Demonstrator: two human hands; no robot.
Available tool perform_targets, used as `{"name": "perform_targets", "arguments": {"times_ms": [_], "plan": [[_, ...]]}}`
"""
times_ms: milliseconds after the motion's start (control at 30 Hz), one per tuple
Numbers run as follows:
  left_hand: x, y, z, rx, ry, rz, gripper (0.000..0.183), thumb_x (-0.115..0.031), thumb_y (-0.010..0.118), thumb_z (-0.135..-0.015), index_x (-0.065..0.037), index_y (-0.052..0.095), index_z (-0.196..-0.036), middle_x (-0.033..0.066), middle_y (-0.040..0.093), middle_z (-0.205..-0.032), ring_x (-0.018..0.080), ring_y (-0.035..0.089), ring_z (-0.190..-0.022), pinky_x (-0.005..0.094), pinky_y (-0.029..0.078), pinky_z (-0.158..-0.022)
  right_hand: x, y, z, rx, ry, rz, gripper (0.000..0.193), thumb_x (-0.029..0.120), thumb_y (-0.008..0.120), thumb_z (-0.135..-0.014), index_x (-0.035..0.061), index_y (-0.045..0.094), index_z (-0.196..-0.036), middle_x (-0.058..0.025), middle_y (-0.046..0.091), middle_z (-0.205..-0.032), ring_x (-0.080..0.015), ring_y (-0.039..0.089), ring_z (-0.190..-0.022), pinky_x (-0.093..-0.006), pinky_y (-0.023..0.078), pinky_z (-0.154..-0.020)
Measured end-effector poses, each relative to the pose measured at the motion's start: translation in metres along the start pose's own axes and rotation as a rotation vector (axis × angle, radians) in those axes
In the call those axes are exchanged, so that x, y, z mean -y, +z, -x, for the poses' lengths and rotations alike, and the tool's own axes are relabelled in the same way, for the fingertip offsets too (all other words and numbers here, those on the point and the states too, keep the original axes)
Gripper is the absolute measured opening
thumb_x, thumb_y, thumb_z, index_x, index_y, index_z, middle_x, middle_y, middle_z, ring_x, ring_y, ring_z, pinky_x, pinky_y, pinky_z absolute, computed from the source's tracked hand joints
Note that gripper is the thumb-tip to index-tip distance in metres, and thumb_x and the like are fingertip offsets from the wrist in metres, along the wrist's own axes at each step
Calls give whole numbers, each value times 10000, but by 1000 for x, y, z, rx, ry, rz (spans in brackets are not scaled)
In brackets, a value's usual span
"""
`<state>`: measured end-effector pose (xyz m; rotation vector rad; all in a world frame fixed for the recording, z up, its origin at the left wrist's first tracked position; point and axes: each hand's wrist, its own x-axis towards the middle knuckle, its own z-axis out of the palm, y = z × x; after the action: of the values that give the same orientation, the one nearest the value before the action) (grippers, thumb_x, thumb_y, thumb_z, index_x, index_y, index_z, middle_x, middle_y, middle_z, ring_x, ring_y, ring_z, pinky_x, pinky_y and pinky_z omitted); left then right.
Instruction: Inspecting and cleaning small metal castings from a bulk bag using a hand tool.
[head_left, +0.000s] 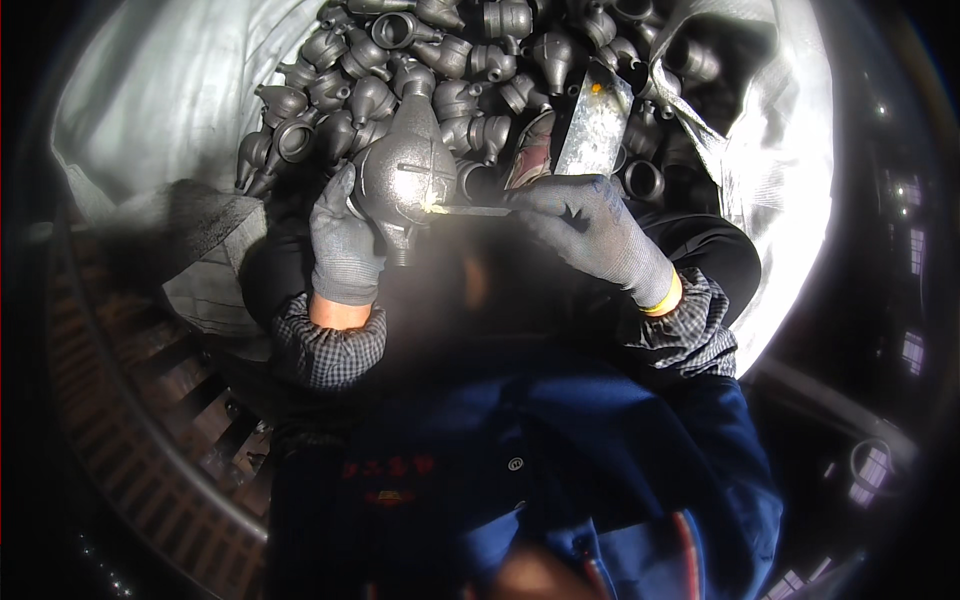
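Piled castings (497,62) back the bulbous casting (408,172); your left grip (342,245) clasps its left, your right grip (596,226) pinches a bar (480,211) at its right.

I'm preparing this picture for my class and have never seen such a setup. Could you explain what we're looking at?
There is no robot here: a person works with two gloved hands. The wide fisheye camera sits on their head and looks down, so edges bend and picture left is the person's left. The left hand holds a large, rounded grey metal casting. The right hand grips a thin stick, its tip at the casting's side, by a small yellow spot. Beyond lie many smaller metal castings in a heap, with pale sacking around them and a flat metal piece near the right hand.
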<state>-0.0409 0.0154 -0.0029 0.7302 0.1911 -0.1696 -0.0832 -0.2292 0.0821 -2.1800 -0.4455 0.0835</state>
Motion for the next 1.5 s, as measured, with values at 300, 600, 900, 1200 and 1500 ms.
{"name": "perform_targets", "arguments": {"times_ms": [300, 600, 900, 1200, 1500], "plan": [[1, -3, 0, -6, -13, -35, 270, -135, 476, -927, 44, 570, -1106, 138, 613, -1093, 230, 600, -1000, 368, 484, -907, 2, 4, 0, 4, 24, 50, 164, 103, 613, -809, 56, 664, -957, -121, 637, -754, -236, 642, -675, -307, 497, -618], [-4, 0, -3, 235, -90, 272, 320, -160, 417, -944, 47, 541, -1154, 160, 593, -1142, 267, 597, -1022, 404, 483, -924, 3, -4, 5, 152, 214, -244, 229, 91, 592, -830, 30, 648, -1043, -70, 647, -739, -116, 604, -663, -274, 481, -626], [0, -1, -1, 141, -76, 179, 336, -164, 374, -958, 47, 530, -1168, 157, 590, -1137, 259, 608, -996, 385, 511, -881, 11, -6, 0, 132, 343, -348, 247, 72, 584, -833, 10, 639, -1065, -61, 660, -782, -87, 590, -716, -238, 482, -688], [-1, -9, -2, 22, -93, 141, 278, -159, 477, -932, 24, 560, -1124, 128, 622, -1069, 221, 615, -953, 360, 512, -856, 14, -13, -8, 169, 356, -250, 250, 59, 582, -813, 16, 648, -1050, -73, 667, -790, -99, 605, -719, -251, 490, -685], [-1, -8, -2, 84, -77, 219, 289, -163, 536, -904, 21, 564, -1125, 133, 621, -1097, 238, 612, -975, 385, 495, -889, 17, -13, -9, 194, 300, -233, 227, 56, 575, -809, 27, 658, -1019, -83, 669, -816, -127, 628, -776, -262, 491, -738]]}}
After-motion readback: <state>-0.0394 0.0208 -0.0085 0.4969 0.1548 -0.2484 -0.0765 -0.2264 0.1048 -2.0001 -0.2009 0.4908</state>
